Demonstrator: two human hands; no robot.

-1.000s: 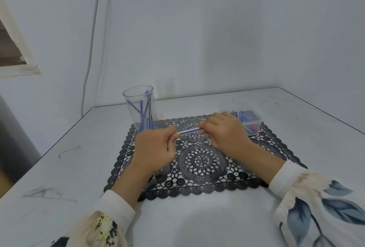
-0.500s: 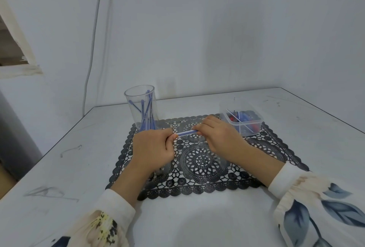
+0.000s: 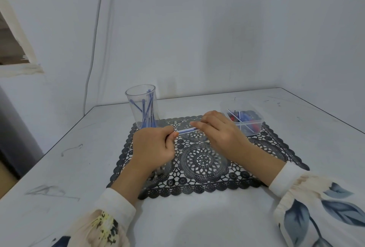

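In the head view, at centre frame, both hands hold one thin blue-and-white pen (image 3: pixel 186 130) level just above the mat (image 3: pixel 201 160). The left hand (image 3: pixel 154 147) is clenched round its left end, and the right hand (image 3: pixel 219 131) pinches its right end with curled fingertips. Holding both ends this way probably lets one part be pushed or twisted into the other. The cup (image 3: pixel 141 104) of blue pens stands up and left of the hands, and the box (image 3: pixel 253 130) of small parts sits to the right, both within easy reach on the table (image 3: pixel 197 217). A second ago the right hand covered the box. It has since drawn left, the box shows whole, and less pen shows between the hands.
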